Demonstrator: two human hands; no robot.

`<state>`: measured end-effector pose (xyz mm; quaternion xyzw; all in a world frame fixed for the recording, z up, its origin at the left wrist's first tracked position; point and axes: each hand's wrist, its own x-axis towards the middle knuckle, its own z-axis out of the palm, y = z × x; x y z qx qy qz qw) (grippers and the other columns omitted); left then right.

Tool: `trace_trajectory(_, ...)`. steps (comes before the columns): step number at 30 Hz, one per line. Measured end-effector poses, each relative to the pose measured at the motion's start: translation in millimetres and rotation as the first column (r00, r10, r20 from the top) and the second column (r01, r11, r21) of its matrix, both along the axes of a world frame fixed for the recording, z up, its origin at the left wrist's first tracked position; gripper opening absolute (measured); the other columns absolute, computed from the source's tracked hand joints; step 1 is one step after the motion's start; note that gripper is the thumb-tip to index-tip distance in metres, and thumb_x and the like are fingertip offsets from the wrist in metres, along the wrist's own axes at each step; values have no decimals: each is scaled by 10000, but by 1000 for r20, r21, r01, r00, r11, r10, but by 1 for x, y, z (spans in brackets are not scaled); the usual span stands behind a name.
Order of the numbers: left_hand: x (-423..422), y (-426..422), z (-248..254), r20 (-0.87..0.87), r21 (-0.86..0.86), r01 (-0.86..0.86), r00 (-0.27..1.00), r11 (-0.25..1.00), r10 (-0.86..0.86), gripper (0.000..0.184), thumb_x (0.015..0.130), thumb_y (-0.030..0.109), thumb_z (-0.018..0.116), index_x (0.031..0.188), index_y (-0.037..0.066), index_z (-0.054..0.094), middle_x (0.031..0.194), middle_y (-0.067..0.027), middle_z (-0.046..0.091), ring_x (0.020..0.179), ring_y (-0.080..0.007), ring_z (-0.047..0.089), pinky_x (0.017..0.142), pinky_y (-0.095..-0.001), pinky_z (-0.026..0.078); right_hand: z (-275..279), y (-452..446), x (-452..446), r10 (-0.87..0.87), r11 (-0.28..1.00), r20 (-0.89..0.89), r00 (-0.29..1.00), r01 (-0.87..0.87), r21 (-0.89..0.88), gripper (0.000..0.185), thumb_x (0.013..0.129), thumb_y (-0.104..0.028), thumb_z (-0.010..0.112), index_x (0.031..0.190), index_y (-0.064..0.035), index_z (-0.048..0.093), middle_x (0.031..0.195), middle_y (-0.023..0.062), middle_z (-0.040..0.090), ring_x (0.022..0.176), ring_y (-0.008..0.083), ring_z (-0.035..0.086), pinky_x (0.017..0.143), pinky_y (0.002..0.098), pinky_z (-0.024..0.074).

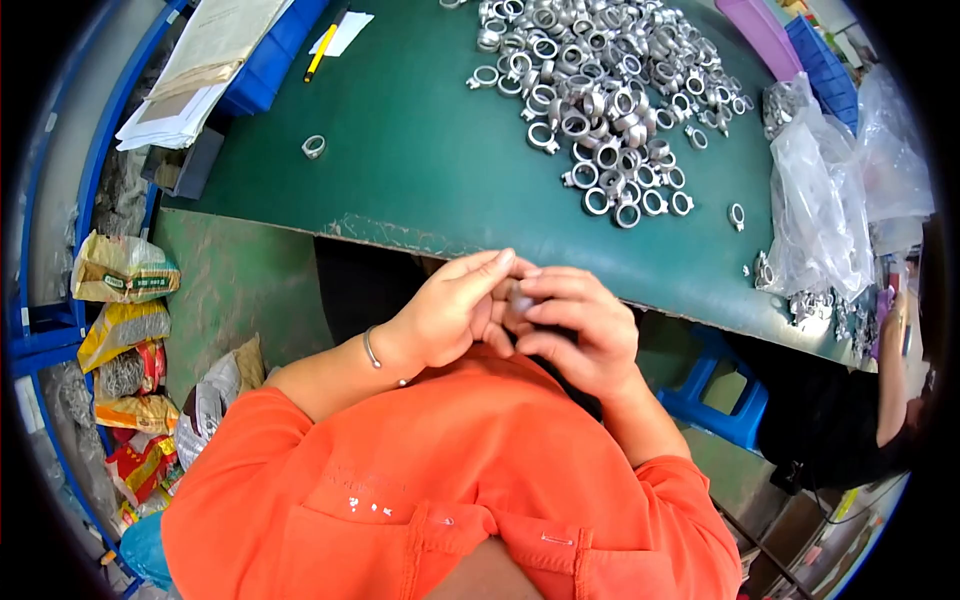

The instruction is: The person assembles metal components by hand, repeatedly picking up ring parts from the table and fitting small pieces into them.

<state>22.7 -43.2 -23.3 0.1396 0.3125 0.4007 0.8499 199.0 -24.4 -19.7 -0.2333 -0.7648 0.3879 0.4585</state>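
My left hand [459,308] and my right hand [585,328] meet in front of my body, just off the near edge of the green table [420,190]. Between their curled fingers shows a bit of a small grey metal piece [519,299]; the fingers hide most of it, so its full shape cannot be made out. Beyond my hands, a large pile of metal rings [610,105] with small side lugs lies on the table. One single ring [314,147] sits apart on the left, another loose ring [737,216] on the right.
Clear plastic bags [820,190] and small metal parts [815,305] lie at the table's right. A blue bin [265,65] with papers and a yellow pen [322,50] are at the upper left. A blue stool [715,395] and another person's arm [892,370] are on the right.
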Motion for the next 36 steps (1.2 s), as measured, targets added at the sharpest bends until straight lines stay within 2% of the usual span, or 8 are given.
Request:
trace_trajectory(3, -4, -1, -9, -30, -43, 103, 994, 994, -105, 249, 961, 235, 421, 906, 21, 537, 728, -45, 523, 531, -85, 464, 396, -192, 345, -3, 16, 16, -334, 916, 147, 931, 284, 282, 149, 681, 17, 695, 800, -9, 611, 889, 123, 612, 789, 268, 575, 717, 345, 468)
trace_trajectory(5, 0, 0, 2, -103, -42, 94, 990, 995, -98, 184, 934, 182, 482, 859, 26, 546, 718, -34, 510, 515, -66, 408, 404, -184, 291, -5, 36, 21, -722, 679, 213, 658, 617, 397, 129, 705, -2, 675, 803, -37, 599, 793, 85, 561, 745, 262, 519, 672, 360, 427)
trace_trajectory(7, 2, 1, 6, -149, -20, 52, 987, 998, -54, 122, 909, 138, 525, 876, 22, 546, 704, -31, 501, 513, -66, 406, 413, -186, 315, -8, 46, 32, -744, 668, 403, 533, 582, 464, 145, 704, 0, 677, 819, -35, 596, 770, 70, 543, 743, 256, 503, 676, 367, 412)
trace_trajectory(10, 3, -1, 7, -271, 153, 63, 962, 986, -19, 83, 892, 97, 546, 894, 14, 550, 667, -16, 488, 509, -58, 399, 430, -185, 329, -14, 41, 36, -655, 755, 392, 646, 581, 305, 142, 705, -3, 687, 811, -25, 595, 766, 78, 547, 727, 253, 506, 660, 348, 419)
trace_trajectory(13, 6, 0, 14, -368, 276, 47, 928, 960, 60, 68, 883, 62, 548, 919, 5, 555, 633, 2, 479, 502, -49, 394, 448, -184, 342, -5, 20, 26, -425, 839, 172, 889, 458, -294, 124, 702, -16, 729, 774, -6, 628, 716, 44, 563, 606, 127, 524, 530, 236, 407)
trace_trajectory(18, 11, 2, 15, -375, 330, 38, 922, 943, 94, 81, 869, 68, 580, 912, -1, 579, 627, 16, 504, 506, -29, 402, 453, -168, 329, -10, 2, 13, -296, 874, 65, 953, 298, -385, 155, 668, -37, 765, 758, -11, 642, 675, 18, 579, 575, 84, 504, 498, 216, 390)
trace_trajectory(26, 13, 1, 11, -504, 357, 85, 856, 930, 115, 65, 846, 79, 621, 851, 14, 616, 654, 41, 530, 541, -6, 399, 473, -155, 322, -11, -3, 8, -232, 967, 113, 966, 242, -83, 187, 665, -89, 768, 791, -37, 640, 689, 52, 580, 572, 149, 531, 505, 253, 426)
trace_trajectory(36, 10, 0, -1, -529, 805, 227, 693, 549, 490, 48, 822, 26, 629, 859, 0, 614, 841, -29, 591, 673, -77, 513, 590, -189, 414, -16, -5, 16, -145, 975, 71, 987, 154, -159, 161, 695, 47, 698, 833, -4, 631, 832, 100, 612, 728, 180, 601, 625, 247, 478)
